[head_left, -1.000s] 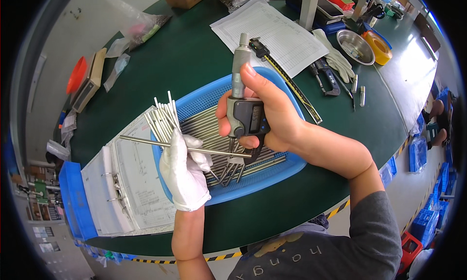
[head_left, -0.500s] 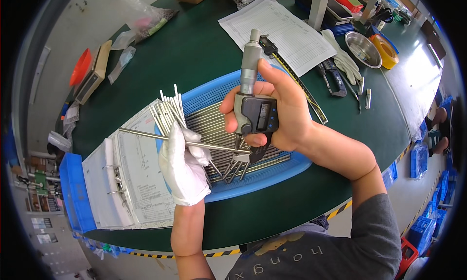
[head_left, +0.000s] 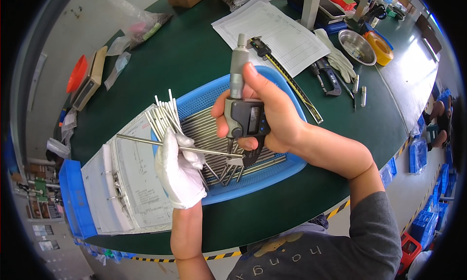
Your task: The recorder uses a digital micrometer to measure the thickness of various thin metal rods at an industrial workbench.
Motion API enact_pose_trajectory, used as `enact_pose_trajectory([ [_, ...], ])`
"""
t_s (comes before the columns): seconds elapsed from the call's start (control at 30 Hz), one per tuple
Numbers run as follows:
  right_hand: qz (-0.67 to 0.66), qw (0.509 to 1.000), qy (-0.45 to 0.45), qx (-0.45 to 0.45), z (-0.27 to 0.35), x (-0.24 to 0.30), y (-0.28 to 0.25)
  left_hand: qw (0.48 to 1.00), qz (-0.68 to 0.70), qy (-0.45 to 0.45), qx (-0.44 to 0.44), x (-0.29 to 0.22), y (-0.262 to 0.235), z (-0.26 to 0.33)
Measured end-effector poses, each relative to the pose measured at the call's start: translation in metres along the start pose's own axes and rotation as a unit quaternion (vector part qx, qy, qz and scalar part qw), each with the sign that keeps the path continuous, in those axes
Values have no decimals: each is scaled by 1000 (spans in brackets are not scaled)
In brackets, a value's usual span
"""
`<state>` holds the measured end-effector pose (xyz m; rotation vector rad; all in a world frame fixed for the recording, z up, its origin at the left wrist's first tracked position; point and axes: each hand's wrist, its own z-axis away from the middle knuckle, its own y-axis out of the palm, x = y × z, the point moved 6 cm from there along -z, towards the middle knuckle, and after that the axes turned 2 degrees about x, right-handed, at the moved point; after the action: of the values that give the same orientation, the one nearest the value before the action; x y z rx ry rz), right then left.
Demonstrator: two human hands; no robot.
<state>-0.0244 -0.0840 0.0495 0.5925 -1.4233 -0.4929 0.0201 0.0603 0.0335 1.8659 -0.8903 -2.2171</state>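
My right hand (head_left: pixel 277 114) is bare and wrapped round a digital micrometer (head_left: pixel 244 117), its thimble pointing up and its frame low. White-gloved, my left hand (head_left: pixel 179 170) is closed on a bundle of thin metal rods (head_left: pixel 165 112) and on one longer metal rod (head_left: pixel 141 140) lying across them. That rod's right end reaches the micrometer's jaws; whether the jaws touch it I cannot tell. Beneath both hands is a blue plastic basket (head_left: pixel 287 169) filled with parallel metal rods (head_left: pixel 202 124). Several short rod ends stick out below my left hand.
A ring binder (head_left: pixel 124 195) lies open at the left by a blue bin (head_left: pixel 75 197). Behind the basket are paper sheets (head_left: pixel 272 29) and a digital caliper (head_left: pixel 287 78). Farther right are another micrometer (head_left: pixel 327 78), a white glove (head_left: pixel 335 56), a metal bowl (head_left: pixel 357 47) and yellow tape (head_left: pixel 378 48).
The micrometer and my right hand have shifted slightly left and down in the picture. The surroundings shift a little too. Both hands keep their holds.
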Motion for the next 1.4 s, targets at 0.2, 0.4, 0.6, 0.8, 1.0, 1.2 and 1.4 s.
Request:
enact_pose_trajectory([
  [0.2,-53,998,26,1,1,-2,1,999,22,12,-26,-4,-7,-2],
  [0.4,5,1000,9,-6,3,2,2,1000,19,21,-7,-4,-4,-1],
  [0.6,38,999,4,-4,2,4,0,1000,18,14,-11,-2,-4,-1],
  [0.8,-13,1000,14,-15,2,0,0,1000,14,11,-20,-2,-6,-2],
  [1.0,-51,998,23,3,0,-2,1,1000,6,23,-19,-8,-6,-4],
  [1.2,2,1000,9,-15,1,1,2,999,9,25,-18,-7,-8,-4],
  [1.4,43,999,5,3,1,2,1,999,8,31,-10,-8,-2,-3],
])
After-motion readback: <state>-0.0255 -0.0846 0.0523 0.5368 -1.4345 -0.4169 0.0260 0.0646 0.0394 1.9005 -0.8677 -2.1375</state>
